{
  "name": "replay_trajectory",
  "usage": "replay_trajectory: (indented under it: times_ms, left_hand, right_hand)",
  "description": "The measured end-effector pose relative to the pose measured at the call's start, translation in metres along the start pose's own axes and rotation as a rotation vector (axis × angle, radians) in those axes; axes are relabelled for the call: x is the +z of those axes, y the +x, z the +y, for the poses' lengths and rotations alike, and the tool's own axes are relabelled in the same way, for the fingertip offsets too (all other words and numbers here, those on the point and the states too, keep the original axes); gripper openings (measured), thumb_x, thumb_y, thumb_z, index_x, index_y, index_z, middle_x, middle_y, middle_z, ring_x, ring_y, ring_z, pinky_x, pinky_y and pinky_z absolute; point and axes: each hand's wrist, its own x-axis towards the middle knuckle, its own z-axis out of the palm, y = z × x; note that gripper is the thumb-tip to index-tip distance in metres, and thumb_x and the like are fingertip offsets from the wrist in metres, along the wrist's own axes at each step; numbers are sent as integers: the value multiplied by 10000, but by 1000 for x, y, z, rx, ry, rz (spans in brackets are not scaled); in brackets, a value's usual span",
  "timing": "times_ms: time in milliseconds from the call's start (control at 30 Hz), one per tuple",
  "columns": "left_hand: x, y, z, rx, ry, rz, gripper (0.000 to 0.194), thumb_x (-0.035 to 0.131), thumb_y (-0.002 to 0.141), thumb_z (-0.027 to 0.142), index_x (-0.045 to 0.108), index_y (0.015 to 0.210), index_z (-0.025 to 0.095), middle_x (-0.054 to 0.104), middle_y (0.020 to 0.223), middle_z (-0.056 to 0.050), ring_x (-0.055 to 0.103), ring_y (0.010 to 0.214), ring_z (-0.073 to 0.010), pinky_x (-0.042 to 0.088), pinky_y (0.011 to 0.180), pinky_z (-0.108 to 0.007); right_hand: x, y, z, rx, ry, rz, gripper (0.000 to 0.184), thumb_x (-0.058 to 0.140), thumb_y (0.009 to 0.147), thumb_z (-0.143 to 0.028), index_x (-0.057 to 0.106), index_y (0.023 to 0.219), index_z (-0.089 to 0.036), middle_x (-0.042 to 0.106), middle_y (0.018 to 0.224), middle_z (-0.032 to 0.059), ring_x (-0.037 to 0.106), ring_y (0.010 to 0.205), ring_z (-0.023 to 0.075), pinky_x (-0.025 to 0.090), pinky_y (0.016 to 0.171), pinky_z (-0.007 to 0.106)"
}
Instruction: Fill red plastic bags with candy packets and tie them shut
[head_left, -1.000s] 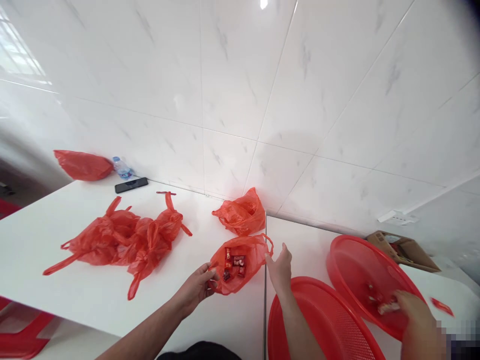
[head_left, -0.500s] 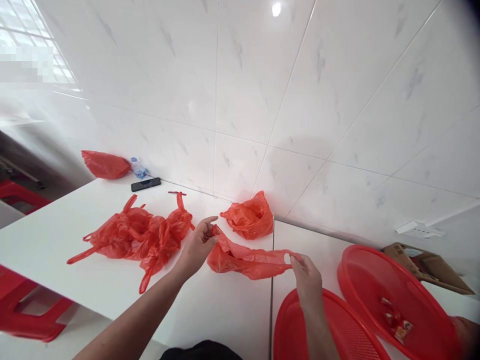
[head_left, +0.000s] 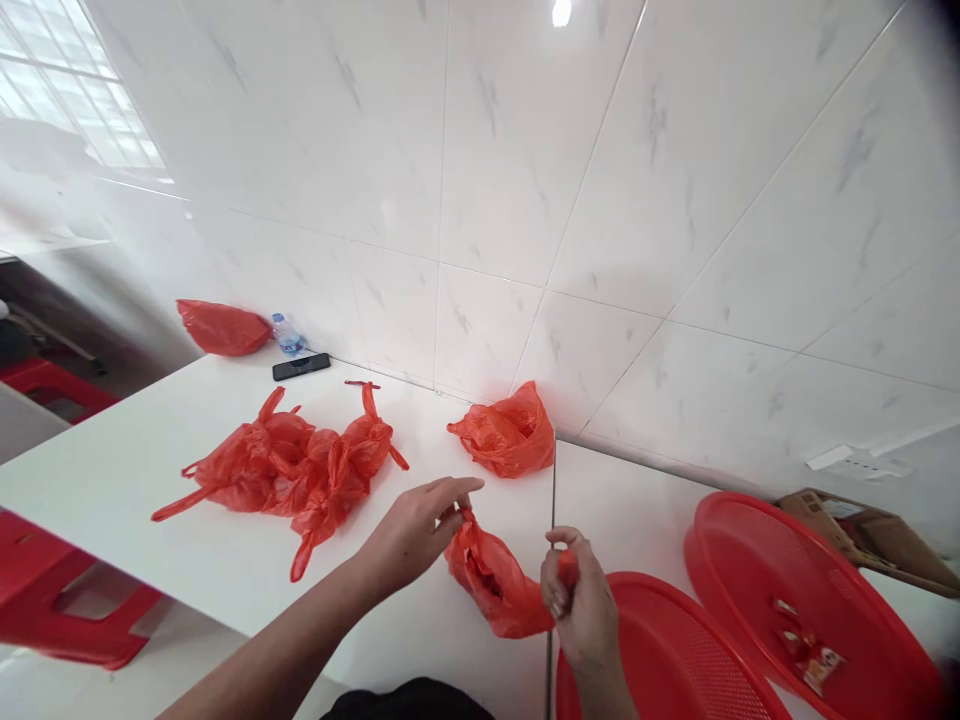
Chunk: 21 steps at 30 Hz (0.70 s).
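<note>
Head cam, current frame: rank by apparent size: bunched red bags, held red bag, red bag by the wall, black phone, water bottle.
1. Bunched red plastic bags
2. Held red bag and red bag by the wall: similar, and the held one is nearer the camera, so unranked
3. Black phone and water bottle: both small, too close to rank

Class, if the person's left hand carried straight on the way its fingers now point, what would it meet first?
Probably the crumpled red plastic bag by the wall, ahead of the left hand, though depth is hard to judge.
</note>
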Motion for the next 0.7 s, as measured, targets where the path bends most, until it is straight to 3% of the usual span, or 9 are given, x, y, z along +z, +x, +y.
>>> replay_trajectory:
  times_ms: [67,133,233,333,433,533,633,700]
  left_hand:
    - [10,-4,0,17,3,-78,451,537,765,86,690,1142,280,688,852,-27,596,750,-200,456,756,-313]
    - [23,-9,0,32,-35,-174,470,504,751,54,686,1130,263,682,868,-29,605,758,-188,470,734,-297]
    - [39,-18,-3,61,-76,-314,504,468,738,19,658,1140,255,664,954,-38,613,819,-173,483,749,-276]
    - [50,-24,-13,70,18,-269,419,503,748,34,643,1086,238,622,1025,-55,594,887,-181,474,776,-283]
    - [57,-28,-28,81,217,-277,237,657,740,145,645,966,214,619,965,-55,575,878,-207,462,765,-304]
    - [64,-29,-43,176,332,-386,291,755,715,252,655,987,224,636,973,-57,576,896,-221,457,796,-312]
    - [70,-27,-56,189,395,-419,80,688,771,178,680,847,204,650,866,-48,588,827,-197,449,786,-298]
    - [71,-23,-63,104,366,-387,72,658,767,124,670,749,192,649,801,-43,594,790,-187,450,757,-291]
  right_hand:
    - [9,-5,7,48,-145,-55,435,504,866,-549,569,1145,-221,381,486,-92,259,416,83,234,424,211]
    - [18,-9,14,83,-289,-194,456,606,810,-475,572,1192,-228,468,555,-74,359,470,91,294,469,215]
    - [30,-10,28,145,-396,-353,213,590,804,-402,663,822,-202,523,588,-38,444,542,112,342,537,238]
    - [28,-7,43,199,-396,-255,364,547,823,-473,548,588,-195,435,492,-47,370,471,101,281,487,242]
    - [16,-5,55,218,-388,-86,451,541,805,-604,549,596,-204,426,479,-46,347,438,105,276,449,253]
    - [7,-8,63,270,-399,67,495,532,764,-693,641,702,-215,539,549,-12,421,442,135,319,424,273]
    - [5,-11,66,315,-385,28,547,505,759,-734,683,743,-217,502,477,-12,414,415,148,317,406,281]
    - [3,-12,65,290,-363,-21,543,523,762,-719,716,871,-223,494,469,-16,429,425,156,352,427,286]
